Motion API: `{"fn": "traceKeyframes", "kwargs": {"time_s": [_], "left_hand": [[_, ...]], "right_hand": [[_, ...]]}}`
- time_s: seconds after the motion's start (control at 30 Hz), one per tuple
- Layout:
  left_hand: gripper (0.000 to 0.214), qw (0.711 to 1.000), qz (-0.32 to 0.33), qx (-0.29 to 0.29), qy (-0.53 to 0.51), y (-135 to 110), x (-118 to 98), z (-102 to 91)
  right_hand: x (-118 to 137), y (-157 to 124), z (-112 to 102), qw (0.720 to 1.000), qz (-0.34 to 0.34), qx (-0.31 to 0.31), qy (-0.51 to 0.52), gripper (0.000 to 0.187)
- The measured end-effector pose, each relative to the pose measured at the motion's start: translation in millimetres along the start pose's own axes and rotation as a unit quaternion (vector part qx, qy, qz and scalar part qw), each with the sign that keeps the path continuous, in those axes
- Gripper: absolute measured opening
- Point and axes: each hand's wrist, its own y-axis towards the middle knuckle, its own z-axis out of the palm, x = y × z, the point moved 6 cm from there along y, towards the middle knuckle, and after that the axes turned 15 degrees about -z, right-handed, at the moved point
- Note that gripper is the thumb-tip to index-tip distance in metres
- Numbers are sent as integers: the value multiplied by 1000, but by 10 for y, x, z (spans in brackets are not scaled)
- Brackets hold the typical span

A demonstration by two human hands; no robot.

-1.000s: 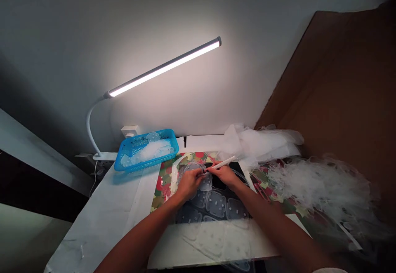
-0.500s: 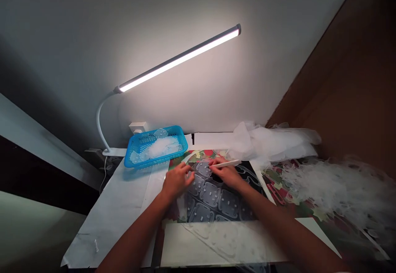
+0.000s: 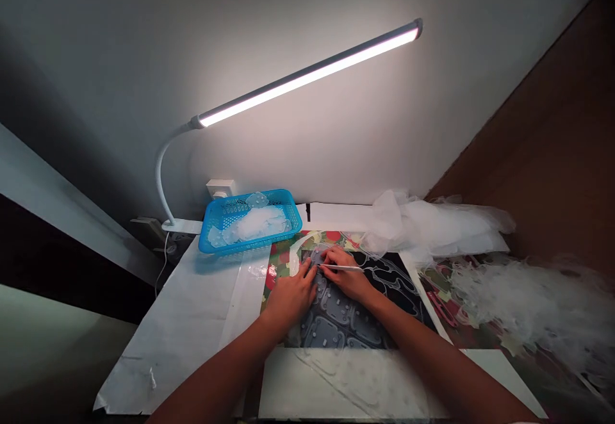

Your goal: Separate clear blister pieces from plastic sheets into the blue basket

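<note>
My right hand grips a slim white pen-shaped tool, its tip low over a sheer fabric sheet with rounded outlined patches and small pale dots. The exact kind of tool is too small to tell. My left hand rests on the same fabric with fingers stretched out, its fingertips close to the tool's tip. Beneath the fabric is a black panel with pale curving lines showing at the right. The fabric's lower end hangs over a cream board at the near edge.
A blue plastic basket with white sheer cut pieces stands at the back left, near a clamp lamp. White gauzy fabric is heaped at the back right. Thin scraps and a red cutter lie at the right.
My left hand has come down onto the fabric, closer to my right hand. The tool in my right hand has tipped down to the fabric. The view has shifted slightly.
</note>
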Motion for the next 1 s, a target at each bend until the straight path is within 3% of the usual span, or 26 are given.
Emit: {"fn": "traceKeyframes", "kwargs": {"time_s": [0.4,0.57,0.67,0.8,0.83,0.9,1.0], "left_hand": [[50,1000,-12,7,-13,-3,-11,17],[49,1000,-5,16,12,0,-29,31],[49,1000,-14,12,-2,-17,-20,37],[46,999,-23,21,-18,24,9,22],[42,999,-24,21,-35,62,19,-8],[33,993,-30,13,-115,175,51,-106],[55,935,-60,64,-343,381,114,-194]], "right_hand": [[-16,-8,54,999,6,36,-14,17],[41,12,92,999,7,19,-35,10],[-141,-22,-248,995,69,-63,-28,13],[-440,-308,-1060,932,184,-309,-51,23],[-444,-361,-1146,925,191,-326,-31,26],[-319,-395,-1121,936,181,-301,24,27],[116,-350,-783,967,129,-207,74,21]]}}
